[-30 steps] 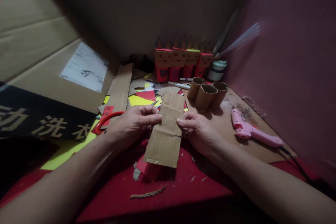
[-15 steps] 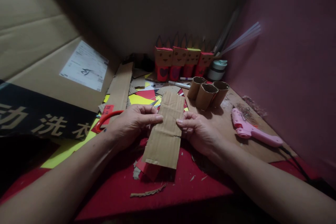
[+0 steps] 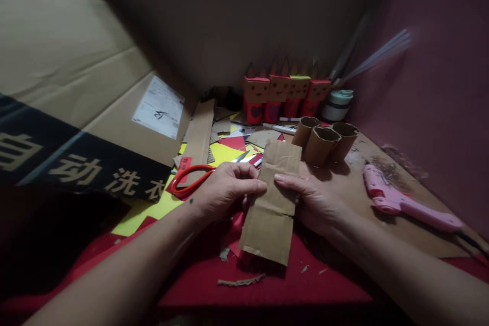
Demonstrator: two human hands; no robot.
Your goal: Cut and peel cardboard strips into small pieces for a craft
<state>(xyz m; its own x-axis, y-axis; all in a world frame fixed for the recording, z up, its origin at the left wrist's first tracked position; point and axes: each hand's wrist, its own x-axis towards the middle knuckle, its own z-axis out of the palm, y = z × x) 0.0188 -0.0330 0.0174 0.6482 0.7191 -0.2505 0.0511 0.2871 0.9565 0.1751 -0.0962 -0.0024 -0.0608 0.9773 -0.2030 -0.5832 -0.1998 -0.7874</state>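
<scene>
A strip of brown cardboard (image 3: 267, 224), creased across and slightly torn at its right edge, is held up above the red tablecloth. My left hand (image 3: 231, 188) pinches its left edge, thumb on top and fingers beneath. On the opposite edge my right hand (image 3: 313, 196) grips it the same way. Red-handled scissors (image 3: 191, 178) lie beside my left hand, their blades partly hidden behind it. Just beyond my right hand stand three cardboard tubes (image 3: 323, 145) in a cluster.
A pink glue gun (image 3: 408, 204) lies on a brown board at right. Several cardboard figures with red bodies (image 3: 255, 97) line the back, beside a pale green-lidded jar (image 3: 338, 104). A large carton (image 3: 114, 91) fills the left. Yellow paper (image 3: 143, 216) and a torn cardboard sliver (image 3: 240, 281) lie about.
The view has swung left, so everything appears further right and slightly lower. Both hands keep their hold on the cardboard strip; my right thumb reaches a little further over it.
</scene>
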